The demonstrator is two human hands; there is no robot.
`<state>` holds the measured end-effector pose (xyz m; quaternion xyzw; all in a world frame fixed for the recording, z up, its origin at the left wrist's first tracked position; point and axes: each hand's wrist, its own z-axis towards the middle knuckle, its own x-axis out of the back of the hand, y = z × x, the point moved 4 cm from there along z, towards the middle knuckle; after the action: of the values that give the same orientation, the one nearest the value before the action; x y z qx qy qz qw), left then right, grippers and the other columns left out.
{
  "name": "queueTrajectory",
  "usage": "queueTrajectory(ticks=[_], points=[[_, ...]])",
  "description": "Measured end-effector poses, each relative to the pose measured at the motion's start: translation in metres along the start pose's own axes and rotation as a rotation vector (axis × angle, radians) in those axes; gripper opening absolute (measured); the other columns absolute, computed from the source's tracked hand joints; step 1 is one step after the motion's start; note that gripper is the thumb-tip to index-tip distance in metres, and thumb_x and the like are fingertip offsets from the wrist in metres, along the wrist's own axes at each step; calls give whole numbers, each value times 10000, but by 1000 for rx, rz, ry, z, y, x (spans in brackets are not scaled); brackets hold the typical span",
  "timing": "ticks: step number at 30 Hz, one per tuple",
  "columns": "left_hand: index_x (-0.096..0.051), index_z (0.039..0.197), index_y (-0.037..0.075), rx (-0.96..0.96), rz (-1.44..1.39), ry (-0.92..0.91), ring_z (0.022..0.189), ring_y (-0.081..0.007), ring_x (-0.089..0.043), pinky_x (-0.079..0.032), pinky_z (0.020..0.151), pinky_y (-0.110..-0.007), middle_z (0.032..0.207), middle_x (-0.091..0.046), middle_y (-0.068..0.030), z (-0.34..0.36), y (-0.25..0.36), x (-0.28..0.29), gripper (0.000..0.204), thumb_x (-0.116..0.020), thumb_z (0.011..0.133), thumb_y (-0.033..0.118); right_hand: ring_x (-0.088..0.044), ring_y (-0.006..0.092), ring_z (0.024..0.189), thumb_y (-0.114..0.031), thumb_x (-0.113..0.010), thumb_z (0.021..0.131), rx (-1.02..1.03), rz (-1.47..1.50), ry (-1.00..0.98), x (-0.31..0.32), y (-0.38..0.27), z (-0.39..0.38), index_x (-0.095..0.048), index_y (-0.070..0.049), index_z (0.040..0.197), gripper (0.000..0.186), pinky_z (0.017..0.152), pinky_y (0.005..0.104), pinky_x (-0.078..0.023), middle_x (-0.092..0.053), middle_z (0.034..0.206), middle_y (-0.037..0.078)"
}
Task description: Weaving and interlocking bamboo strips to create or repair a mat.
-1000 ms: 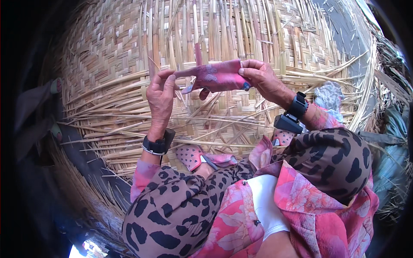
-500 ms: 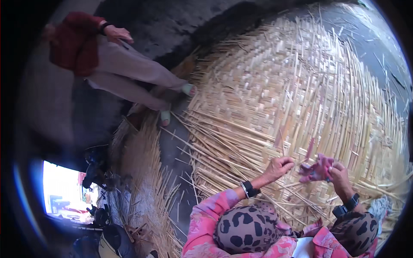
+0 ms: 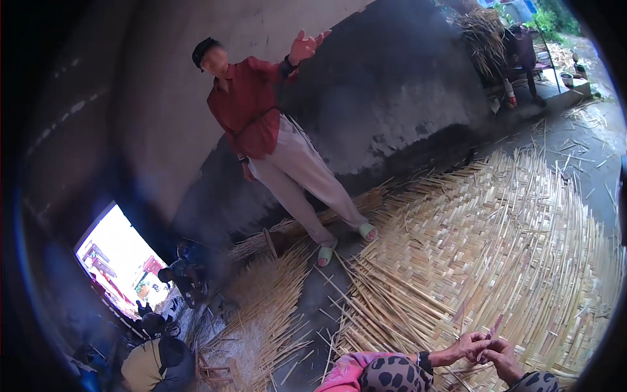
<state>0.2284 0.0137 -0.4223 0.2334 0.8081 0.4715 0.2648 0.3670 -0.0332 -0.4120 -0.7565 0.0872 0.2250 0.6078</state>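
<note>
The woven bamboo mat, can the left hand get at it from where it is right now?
Probably yes. The left hand sits just above the woven bamboo mat, close to the right hand, with a thin pink strip between them and nothing blocking the way down.

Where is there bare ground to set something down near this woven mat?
A bare strip of dark ground runs between the woven mat and the loose strip pile, below the standing person's feet. Crowded: the mat edge by both hands.

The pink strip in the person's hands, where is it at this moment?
In the head view it is low and right of centre: the pink strip sticks up between the left hand and right hand, over the woven bamboo mat.
</note>
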Motion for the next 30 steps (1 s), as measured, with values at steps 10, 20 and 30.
queueTrajectory(ticks=[10,20,30], points=[[-579,990,54,-26,94,0,630,-37,-524,-415,533,-171,770,-583,14,0,-15,4,267,-588,885,299,-617,166,577,-36,-607,751,25,-1,128,12,35,4,-605,44,841,120,521,259,-506,-630,715,93],[-586,1017,13,-458,556,322,821,-95,-585,-478,722,-242,870,-596,-39,-19,35,-1,216,-607,875,174,-581,118,577,-15,-542,692,-41,-83,224,16,35,7,-602,11,804,130,514,246,-476,-618,698,63],[-561,1003,13,-387,699,92,809,-142,-606,-486,731,-290,880,-625,-92,-18,-18,7,192,-508,928,181,-570,104,691,-149,-669,765,-30,-153,213,9,45,9,-611,25,825,193,623,253,-476,-617,755,56]])
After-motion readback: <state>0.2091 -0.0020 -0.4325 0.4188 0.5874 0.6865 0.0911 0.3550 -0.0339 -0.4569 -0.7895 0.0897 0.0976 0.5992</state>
